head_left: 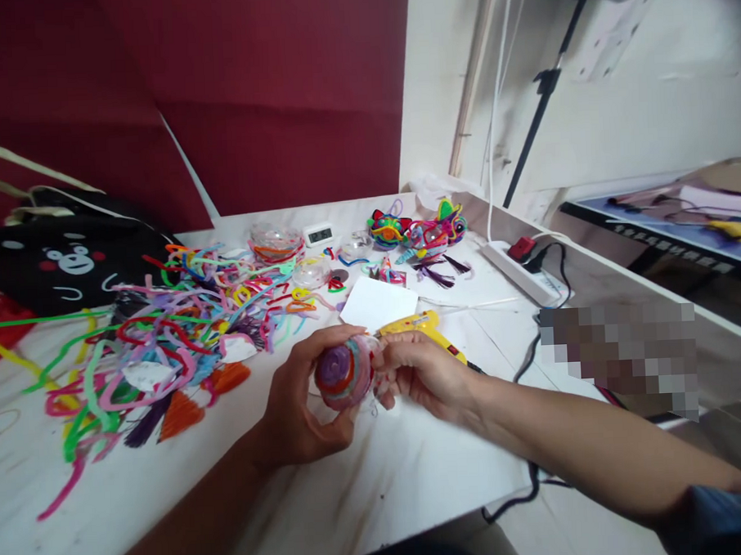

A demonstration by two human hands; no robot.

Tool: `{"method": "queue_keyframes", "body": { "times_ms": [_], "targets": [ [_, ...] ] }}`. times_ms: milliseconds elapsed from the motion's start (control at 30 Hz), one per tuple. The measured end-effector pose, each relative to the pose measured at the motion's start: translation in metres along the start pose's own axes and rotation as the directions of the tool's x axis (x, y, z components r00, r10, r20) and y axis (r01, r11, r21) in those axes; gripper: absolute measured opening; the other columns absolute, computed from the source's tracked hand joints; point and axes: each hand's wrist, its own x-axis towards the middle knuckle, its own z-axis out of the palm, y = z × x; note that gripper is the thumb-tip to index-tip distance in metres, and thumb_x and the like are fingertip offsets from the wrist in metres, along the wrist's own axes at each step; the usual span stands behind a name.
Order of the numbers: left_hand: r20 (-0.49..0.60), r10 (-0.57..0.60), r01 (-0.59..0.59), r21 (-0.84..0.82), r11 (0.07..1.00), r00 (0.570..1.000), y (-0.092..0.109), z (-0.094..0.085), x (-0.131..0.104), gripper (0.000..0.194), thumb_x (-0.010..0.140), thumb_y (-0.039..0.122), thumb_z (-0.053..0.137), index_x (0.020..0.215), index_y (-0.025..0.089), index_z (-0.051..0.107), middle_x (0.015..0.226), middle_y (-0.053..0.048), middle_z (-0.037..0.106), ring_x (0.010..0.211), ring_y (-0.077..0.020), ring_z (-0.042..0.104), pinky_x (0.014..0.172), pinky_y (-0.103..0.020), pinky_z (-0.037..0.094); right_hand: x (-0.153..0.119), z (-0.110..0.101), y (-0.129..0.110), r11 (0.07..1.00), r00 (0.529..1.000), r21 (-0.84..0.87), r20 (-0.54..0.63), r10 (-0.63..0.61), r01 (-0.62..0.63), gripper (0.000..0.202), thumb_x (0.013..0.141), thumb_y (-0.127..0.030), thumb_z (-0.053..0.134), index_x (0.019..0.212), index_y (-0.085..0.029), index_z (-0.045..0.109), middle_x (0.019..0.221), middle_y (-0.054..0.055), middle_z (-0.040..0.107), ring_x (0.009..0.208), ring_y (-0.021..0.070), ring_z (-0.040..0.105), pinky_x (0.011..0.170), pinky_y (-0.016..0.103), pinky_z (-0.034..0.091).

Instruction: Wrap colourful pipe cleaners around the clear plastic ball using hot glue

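A white, marble-patterned tabletop (429, 492) stands before a dark red backdrop (289, 93) and a pale wall. Over its near part, between the two hands, a ball (344, 375) is held up, wound with fuzzy coils in purple, orange, teal and pink. The left hand (295, 402) grips it from the side, thumb below and fingers above. The right hand (433, 374) has its fingers bent in at the ball's right edge; whether they pinch a strand or only press cannot be told.

Working this close seems to call for a left grip that is firm yet light, since squeezing could shift or flatten the coils. Small, even pressure from the right fingertips would likely seat the soft material best, and turning the ball rather than the wrist should help sight the edge.

Just beyond the right hand lies a yellow glue gun (426, 324), so its nozzle is best given some room. Next to it is a white card (379, 302). Farther off are bright decorated balls (430, 232) and a small digital display (318, 235); to the left spreads a heap of pipe cleaners (164, 340) with orange tassels (180, 415) at its near side.
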Motion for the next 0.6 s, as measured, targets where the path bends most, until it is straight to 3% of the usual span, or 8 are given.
{"method": "queue_keyframes", "body": {
  "times_ms": [267,467,600],
  "targets": [
    [0.019,0.014,-0.014,0.024,1.000,1.000,-0.0037,-0.0040,-0.0002,0.086,0.072,0.012,0.077,0.155,0.029,0.060,0.145,-0.014,0.076,0.127,-0.0365,0.078,0.110,-0.050,0.067,0.0017,-0.0041,0.0047,0.999,0.999,0.038,0.032,-0.018,0.017,0.017,0.068,-0.025,0.083,0.065,-0.021,0.067,0.057,-0.001,0.063,0.052,0.0147,0.057,0.057,0.029,0.049],
    [0.015,0.001,-0.001,0.009,1.000,1.000,-0.0074,-0.0045,-0.0006,0.084,0.072,0.011,0.077,0.152,0.028,0.062,0.145,-0.013,0.076,0.129,-0.0340,0.077,0.112,-0.045,0.065,0.0030,-0.0046,0.0064,0.997,0.998,0.058,0.043,-0.044,0.041,0.023,0.062,-0.028,0.089,0.062,-0.021,0.067,0.056,-0.003,0.066,0.050,0.0135,0.059,0.055,0.028,0.051],
    [0.026,0.047,-0.047,0.016,0.999,0.999,-0.0079,-0.0044,0.0021,0.083,0.073,0.013,0.078,0.152,0.029,0.061,0.143,-0.011,0.077,0.127,-0.0341,0.079,0.108,-0.046,0.067,0.0037,-0.0051,0.0077,0.997,0.998,0.057,0.042,-0.049,0.047,0.023,0.066,-0.028,0.086,0.063,-0.020,0.065,0.055,-0.002,0.066,0.049,0.0130,0.057,0.055,0.028,0.051]
  ]
}}
